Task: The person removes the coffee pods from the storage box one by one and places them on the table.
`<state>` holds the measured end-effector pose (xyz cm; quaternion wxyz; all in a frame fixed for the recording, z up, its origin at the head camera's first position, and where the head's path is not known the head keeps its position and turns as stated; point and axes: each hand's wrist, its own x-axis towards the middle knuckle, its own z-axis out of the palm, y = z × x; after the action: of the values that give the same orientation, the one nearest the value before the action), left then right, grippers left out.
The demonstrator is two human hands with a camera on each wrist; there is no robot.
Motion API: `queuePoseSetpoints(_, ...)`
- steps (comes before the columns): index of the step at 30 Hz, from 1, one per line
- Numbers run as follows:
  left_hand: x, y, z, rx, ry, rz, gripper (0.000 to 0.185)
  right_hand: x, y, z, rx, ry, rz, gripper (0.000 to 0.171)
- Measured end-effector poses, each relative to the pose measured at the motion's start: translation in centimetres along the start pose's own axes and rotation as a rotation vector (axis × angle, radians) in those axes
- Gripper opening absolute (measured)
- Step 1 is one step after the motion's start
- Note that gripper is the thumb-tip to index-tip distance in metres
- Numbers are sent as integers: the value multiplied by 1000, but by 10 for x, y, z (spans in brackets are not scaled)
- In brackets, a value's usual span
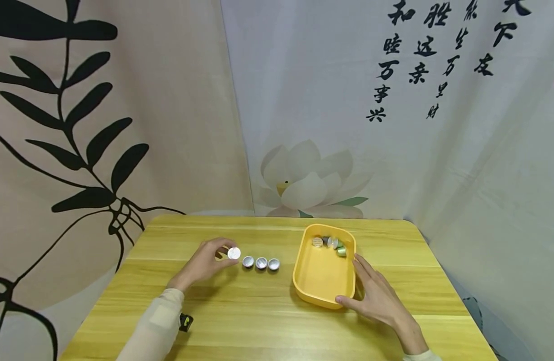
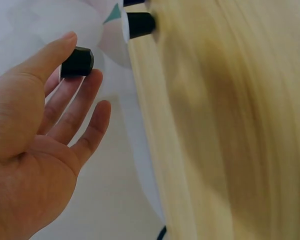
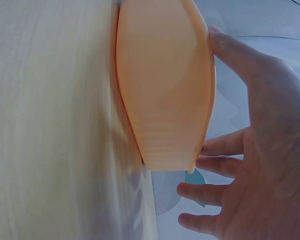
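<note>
My left hand (image 1: 203, 261) pinches a coffee capsule (image 1: 234, 253) between thumb and fingertips, its pale round lid facing the head camera. In the left wrist view the dark body of this capsule (image 2: 79, 62) shows between the thumb and fingers. Just right of it, three capsules (image 1: 261, 263) stand in a short row on the table, silvery tops up. A yellow tray (image 1: 323, 278) sits farther right. My right hand (image 1: 377, 297) rests on its right side, thumb at the near rim and fairly straight fingers along the side, as the right wrist view also shows.
Several capsules (image 1: 341, 251), some green, lie at the far end inside the tray. The wooden table (image 1: 241, 326) ends at a hanging cloth backdrop (image 1: 191, 125) with printed leaves, a flower and writing. A black device (image 1: 185, 322) is at the left wrist.
</note>
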<state>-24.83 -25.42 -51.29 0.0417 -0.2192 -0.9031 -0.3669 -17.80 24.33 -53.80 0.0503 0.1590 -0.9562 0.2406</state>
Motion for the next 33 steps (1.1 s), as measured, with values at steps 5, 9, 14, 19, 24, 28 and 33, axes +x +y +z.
queuePoseSetpoints(5,-2,-9,3,-14,-37,-44,32,0,0,0,0,0,-2,120)
queuePoseSetpoints(9,-2,-16,7,-26,-54,-81,31,-1,-1,-1,-2,0,2,120)
queuePoseSetpoints(14,-3,-24,14,-31,-67,-100,28,-1,-1,0,-3,-2,8,121)
queuePoseSetpoints(19,-4,-27,17,-61,-86,-114,26,-1,0,0,1,-4,12,121)
queuePoseSetpoints(24,-4,-30,21,-61,-96,-106,23,-1,0,0,4,-4,9,121)
queuePoseSetpoints(28,-4,-31,25,-43,-104,-115,21,-1,0,0,3,-5,9,121)
queuePoseSetpoints(33,-3,-32,25,-25,-102,-116,22,-1,0,0,1,-8,12,121)
